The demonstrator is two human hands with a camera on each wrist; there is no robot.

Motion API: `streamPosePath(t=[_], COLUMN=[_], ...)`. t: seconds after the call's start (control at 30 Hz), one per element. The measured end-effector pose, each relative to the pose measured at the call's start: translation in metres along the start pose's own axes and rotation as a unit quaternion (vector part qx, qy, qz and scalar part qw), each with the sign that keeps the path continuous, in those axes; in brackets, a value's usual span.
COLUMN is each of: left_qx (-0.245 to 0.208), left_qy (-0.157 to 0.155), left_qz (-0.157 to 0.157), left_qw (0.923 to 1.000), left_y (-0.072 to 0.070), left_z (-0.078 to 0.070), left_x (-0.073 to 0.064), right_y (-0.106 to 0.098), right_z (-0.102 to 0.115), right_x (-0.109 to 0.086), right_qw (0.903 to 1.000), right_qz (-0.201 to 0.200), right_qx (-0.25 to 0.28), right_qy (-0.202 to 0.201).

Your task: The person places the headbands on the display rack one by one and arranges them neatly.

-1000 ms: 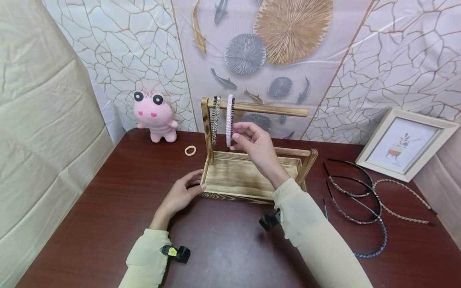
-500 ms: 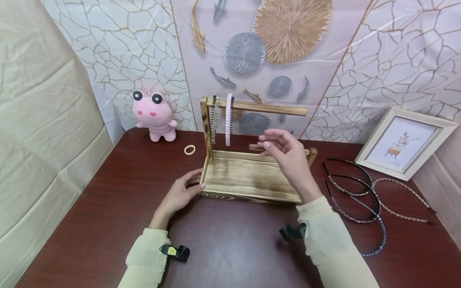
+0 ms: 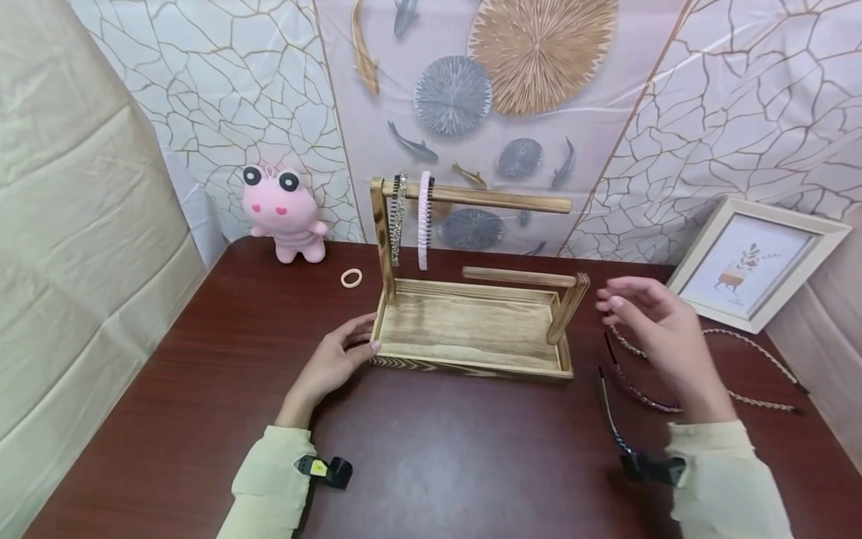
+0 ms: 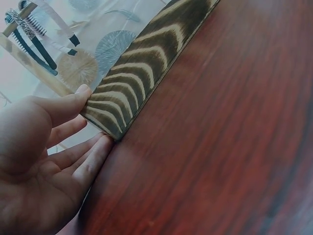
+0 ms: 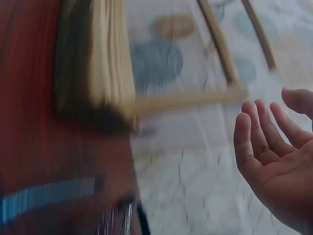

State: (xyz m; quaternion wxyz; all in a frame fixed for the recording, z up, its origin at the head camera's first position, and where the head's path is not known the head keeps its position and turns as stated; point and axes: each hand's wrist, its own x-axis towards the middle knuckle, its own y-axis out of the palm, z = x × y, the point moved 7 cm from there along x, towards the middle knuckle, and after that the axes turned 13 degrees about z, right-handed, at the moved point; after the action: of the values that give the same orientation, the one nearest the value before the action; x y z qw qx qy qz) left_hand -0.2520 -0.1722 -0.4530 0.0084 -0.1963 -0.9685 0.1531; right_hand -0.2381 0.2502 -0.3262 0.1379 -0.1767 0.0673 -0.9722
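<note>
Right hand (image 3: 663, 340) has swung rightward, fingers relaxed, nothing held, loose headbands (image 3: 656, 406) beside it. Pink headband (image 3: 423, 221) hangs ahead, between hands. Left hand (image 3: 335, 359) pinches wooden stand (image 3: 465, 322): best kept braced, loose ones lifted singly.

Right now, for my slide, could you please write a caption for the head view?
Two hairbands hang on a wooden stand that the left hand holds, while the right hand is empty.
</note>
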Motion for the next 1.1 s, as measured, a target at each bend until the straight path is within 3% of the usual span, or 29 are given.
streamPosePath(t=[0.2, 0.27, 0.37, 0.47, 0.63, 0.73, 0.8, 0.93, 1.1], left_qx=[-0.001, -0.001, 0.0, 0.006, 0.009, 0.009, 0.009, 0.01, 0.01], left_qy=[-0.008, -0.01, -0.015, -0.019, -0.017, -0.015, -0.014, -0.01, -0.008], left_qz=[-0.002, 0.0, 0.004, 0.007, 0.003, 0.0, 0.001, 0.001, -0.001], left_qw=[1.0, 1.0, 0.9999, 0.9998, 0.9998, 0.9998, 0.9999, 0.9999, 0.9999], left_y=[0.001, 0.002, 0.003, 0.003, 0.002, 0.001, 0.001, 0.0, 0.0], left_z=[-0.006, -0.016, -0.031, -0.036, -0.022, -0.008, 0.0, 0.004, 0.004], left_x=[-0.003, -0.007, -0.012, -0.014, -0.008, -0.004, -0.002, -0.002, -0.001], right_y=[-0.049, -0.063, -0.085, -0.105, -0.132, -0.144, -0.15, -0.16, -0.165], right_z=[-0.019, -0.025, -0.035, -0.046, -0.057, -0.062, -0.065, -0.069, -0.079], right_x=[-0.035, -0.046, -0.063, -0.076, -0.093, -0.102, -0.108, -0.117, -0.125], right_qw=[0.9965, 0.9909, 0.975, 0.9717, 0.9725, 0.9594, 0.9457, 0.9198, 0.9125], right_qz=[-0.02, -0.019, -0.02, -0.014, -0.012, -0.007, -0.002, 0.01, 0.033], right_qx=[-0.053, -0.1, -0.168, -0.17, -0.171, -0.222, -0.265, -0.336, -0.356], right_qy=[0.062, 0.088, 0.145, 0.164, 0.157, 0.174, 0.188, 0.202, 0.198])
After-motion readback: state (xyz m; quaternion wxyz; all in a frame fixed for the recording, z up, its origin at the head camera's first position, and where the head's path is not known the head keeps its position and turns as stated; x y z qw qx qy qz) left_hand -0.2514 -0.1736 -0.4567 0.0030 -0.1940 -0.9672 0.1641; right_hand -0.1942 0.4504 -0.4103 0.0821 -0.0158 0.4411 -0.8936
